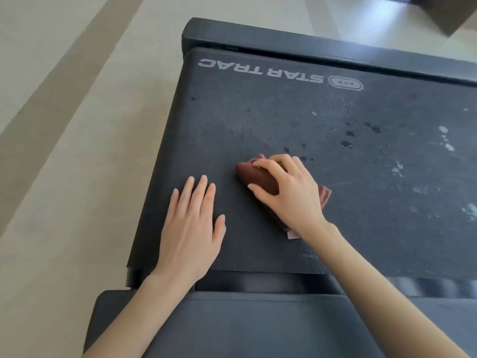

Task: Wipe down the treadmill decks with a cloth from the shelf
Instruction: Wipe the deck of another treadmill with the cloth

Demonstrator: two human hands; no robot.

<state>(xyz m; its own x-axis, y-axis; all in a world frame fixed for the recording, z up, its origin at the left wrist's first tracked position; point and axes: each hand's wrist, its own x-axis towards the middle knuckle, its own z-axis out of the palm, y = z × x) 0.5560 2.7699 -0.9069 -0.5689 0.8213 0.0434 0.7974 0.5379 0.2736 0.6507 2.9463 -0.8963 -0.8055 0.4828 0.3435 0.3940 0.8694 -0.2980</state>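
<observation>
The dark treadmill deck (258, 117) carries STAR TRAC lettering (260, 72) at its far end. The brown cloth (255, 177) lies bunched on the deck. The right grip (286, 192) is closed on the cloth, with fingers curled over its top and thumb against its near side. The left grip (192, 228) lies flat on the deck just left of the cloth, fingers straight, holding nothing. Dark spots (346, 143) and white marks (449, 146) lie on the deck right of the cloth.
</observation>
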